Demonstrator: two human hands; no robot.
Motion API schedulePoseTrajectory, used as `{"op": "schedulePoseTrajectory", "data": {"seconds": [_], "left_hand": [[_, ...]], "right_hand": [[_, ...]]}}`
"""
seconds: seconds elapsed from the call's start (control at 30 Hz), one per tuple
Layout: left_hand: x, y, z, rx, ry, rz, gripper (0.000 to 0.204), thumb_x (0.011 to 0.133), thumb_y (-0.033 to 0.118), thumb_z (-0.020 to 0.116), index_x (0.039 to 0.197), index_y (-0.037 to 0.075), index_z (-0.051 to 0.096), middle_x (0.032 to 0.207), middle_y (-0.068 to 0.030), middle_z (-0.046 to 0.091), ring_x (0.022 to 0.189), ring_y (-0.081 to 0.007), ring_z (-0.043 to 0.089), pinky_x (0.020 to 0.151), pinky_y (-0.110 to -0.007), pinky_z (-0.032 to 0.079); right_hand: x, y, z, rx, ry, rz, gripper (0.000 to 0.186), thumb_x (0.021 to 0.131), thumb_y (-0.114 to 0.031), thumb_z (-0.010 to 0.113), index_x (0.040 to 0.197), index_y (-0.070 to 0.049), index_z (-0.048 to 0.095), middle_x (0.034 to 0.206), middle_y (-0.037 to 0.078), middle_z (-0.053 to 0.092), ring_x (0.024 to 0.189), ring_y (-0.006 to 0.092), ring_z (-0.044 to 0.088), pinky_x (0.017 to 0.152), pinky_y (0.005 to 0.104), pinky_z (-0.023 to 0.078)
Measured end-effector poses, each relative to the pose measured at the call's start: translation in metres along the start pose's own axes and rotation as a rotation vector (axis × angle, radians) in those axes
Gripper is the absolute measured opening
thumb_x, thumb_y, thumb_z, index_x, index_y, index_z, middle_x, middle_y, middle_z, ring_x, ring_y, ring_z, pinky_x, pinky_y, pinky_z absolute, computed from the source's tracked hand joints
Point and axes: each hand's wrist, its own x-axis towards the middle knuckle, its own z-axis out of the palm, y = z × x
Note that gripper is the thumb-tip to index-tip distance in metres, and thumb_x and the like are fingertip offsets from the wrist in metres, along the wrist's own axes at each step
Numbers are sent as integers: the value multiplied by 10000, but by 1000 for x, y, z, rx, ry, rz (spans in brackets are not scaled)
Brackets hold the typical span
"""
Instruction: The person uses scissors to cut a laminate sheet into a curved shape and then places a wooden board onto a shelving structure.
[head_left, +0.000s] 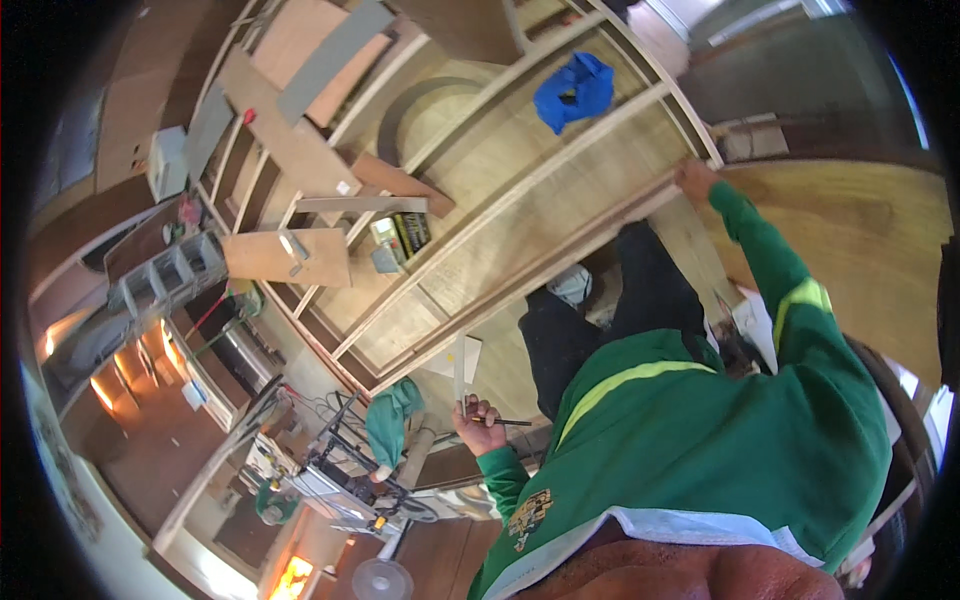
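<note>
Along the wooden frame point(560, 262), we judge measuring in hand: left grip point(480, 425) grasping strip point(459, 370) and thin stick point(515, 422), right grip point(697, 179) closure unclear, alignment needed next.

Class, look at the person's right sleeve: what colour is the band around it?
The band is bright yellow-green, as the head view shows.

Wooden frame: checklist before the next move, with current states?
1. Left hand holds its things: ok, a pale strip and a thin dark stick.
2. Right hand at the wooden frame: ok, by a corner; grip cannot tell.
3. Frame clear of small things: not ok, blue bag and small box inside.
4. Frame clear of boards: not ok, several lie across.
5. Frame fastened down: cannot tell.
</note>
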Motion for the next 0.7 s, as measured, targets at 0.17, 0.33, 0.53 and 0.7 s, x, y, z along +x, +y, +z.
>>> {"op": "schedulePoseTrajectory", "data": {"seconds": [0.17,0.33,0.53,0.7], "left_hand": [[-4,-21,-5,184,147,-138,301,934,359,611,895,60,625,838,-32,617,611,-123,494,395,-233,332],[-27,-34,-25,273,197,-217,296,920,353,614,881,60,601,808,-20,582,614,-119,479,389,-239,317],[-46,-46,-5,270,426,-177,276,933,324,602,956,49,595,809,-22,588,643,-120,485,415,-234,326],[-20,-32,7,373,312,-219,292,942,330,602,982,41,611,779,-13,594,647,-114,505,401,-233,338]], "right_hand": [[74,85,34,-110,-109,-30,348,898,-256,520,991,43,673,1059,252,669,1026,409,629,911,487,492],[133,-11,13,-1,18,5,427,871,-123,555,1270,26,523,1259,232,600,1186,395,565,957,508,487],[260,-55,20,-473,210,-326,353,869,-126,581,1214,-55,569,1155,105,601,1147,282,554,896,475,488],[377,35,73,-608,348,-192,395,913,-230,494,1268,-102,609,1216,123,645,1180,297,540,860,513,481]]}}
